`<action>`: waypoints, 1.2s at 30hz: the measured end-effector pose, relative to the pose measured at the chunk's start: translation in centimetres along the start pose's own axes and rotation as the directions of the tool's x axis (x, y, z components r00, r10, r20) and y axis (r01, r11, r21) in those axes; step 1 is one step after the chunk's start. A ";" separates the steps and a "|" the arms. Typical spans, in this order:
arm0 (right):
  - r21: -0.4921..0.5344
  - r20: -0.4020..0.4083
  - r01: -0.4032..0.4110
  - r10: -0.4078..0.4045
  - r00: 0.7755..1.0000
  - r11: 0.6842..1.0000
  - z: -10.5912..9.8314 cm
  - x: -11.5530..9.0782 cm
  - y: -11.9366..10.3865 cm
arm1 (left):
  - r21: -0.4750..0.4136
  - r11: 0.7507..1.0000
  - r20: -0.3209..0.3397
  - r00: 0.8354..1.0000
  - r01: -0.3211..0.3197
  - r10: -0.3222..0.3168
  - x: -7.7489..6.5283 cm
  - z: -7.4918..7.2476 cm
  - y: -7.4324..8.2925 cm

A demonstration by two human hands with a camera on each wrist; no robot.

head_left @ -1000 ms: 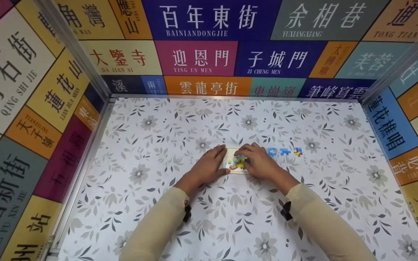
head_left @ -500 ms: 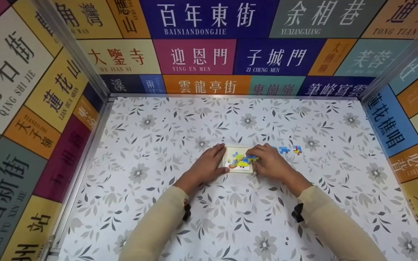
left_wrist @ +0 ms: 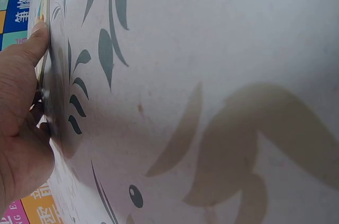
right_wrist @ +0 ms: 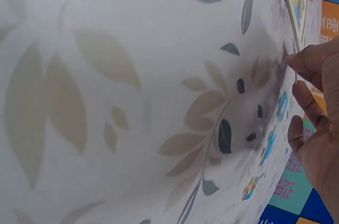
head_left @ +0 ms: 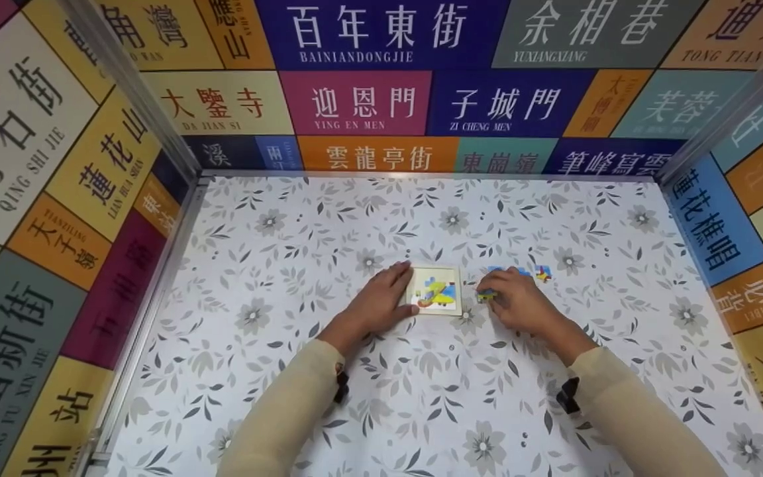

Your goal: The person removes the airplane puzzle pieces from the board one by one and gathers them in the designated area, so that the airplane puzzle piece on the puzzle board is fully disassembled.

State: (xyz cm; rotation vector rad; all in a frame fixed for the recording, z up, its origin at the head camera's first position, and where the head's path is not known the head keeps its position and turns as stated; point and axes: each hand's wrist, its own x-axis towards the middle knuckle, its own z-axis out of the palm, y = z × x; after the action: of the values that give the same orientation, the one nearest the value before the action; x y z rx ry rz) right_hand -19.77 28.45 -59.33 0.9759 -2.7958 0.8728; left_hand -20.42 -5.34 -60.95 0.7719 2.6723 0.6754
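In the head view, a small square puzzle tray (head_left: 449, 273) lies mid-table, partly filled with pieces picturing a yellow plane on blue. My left hand (head_left: 379, 301) holds its left side, thumb at the lower corner and fingers at the upper one. To the right of the tray, my right hand (head_left: 524, 301) pinches a yellow-and-blue puzzle piece (head_left: 487, 295) between thumb and fingers, just off the tray. The right wrist view shows only the thin edge of that puzzle piece (right_wrist: 296, 77) under the thumb. The fingers hide much of it.
Loose blue puzzle pieces (head_left: 524, 271) lie in a row behind the right hand, ending with a red-and-yellow one (head_left: 544, 273). A floral cloth (head_left: 328, 218) covers the table. Panels with printed street names (head_left: 365, 106) wall in the back and both sides.
My right hand has drawn away from the tray to the right, carrying a puzzle piece out and uncovering the tray's right side. The left hand stays on the tray.
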 end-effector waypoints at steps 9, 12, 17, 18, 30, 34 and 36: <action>-0.032 -0.011 0.043 -0.043 0.999 0.999 -0.4 -1.4 1.2 | 0.008 1.000 -0.001 1.000 -0.015 0.015 -0.1 -0.1 0.0; -0.044 -0.014 0.046 -0.046 0.999 0.998 -0.5 -1.7 1.4 | 0.001 1.000 0.000 1.000 -0.016 0.016 0.0 -0.1 0.0; -0.065 -0.018 0.042 -0.043 0.999 0.997 -0.7 -2.2 1.6 | -0.004 1.000 -0.005 1.000 -0.023 0.023 0.0 0.0 -0.1; -0.066 -0.019 0.042 -0.043 0.999 0.997 -0.8 -2.2 1.6 | -0.003 1.000 -0.006 1.000 -0.024 0.024 0.0 0.0 -0.1; -0.094 -0.029 0.079 -0.082 0.996 0.992 -1.0 -2.5 2.1 | -0.011 1.000 -0.006 1.000 -0.017 0.017 -0.1 -0.1 0.0; -0.103 -0.042 0.098 -0.102 0.994 0.990 -1.0 -2.5 2.1 | -0.008 1.000 -0.002 1.000 -0.026 0.026 -0.1 0.0 -0.1; -0.103 -0.046 0.106 -0.111 0.993 0.989 -1.0 -2.5 2.0 | -0.002 0.999 -0.005 0.999 -0.032 0.032 0.0 0.1 -0.1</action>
State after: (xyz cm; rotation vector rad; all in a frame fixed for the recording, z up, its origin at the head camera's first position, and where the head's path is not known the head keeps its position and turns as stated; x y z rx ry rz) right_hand -19.07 31.71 -60.04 1.0630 -2.6857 0.7259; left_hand -20.42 -5.40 -61.11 0.8151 2.6685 0.6885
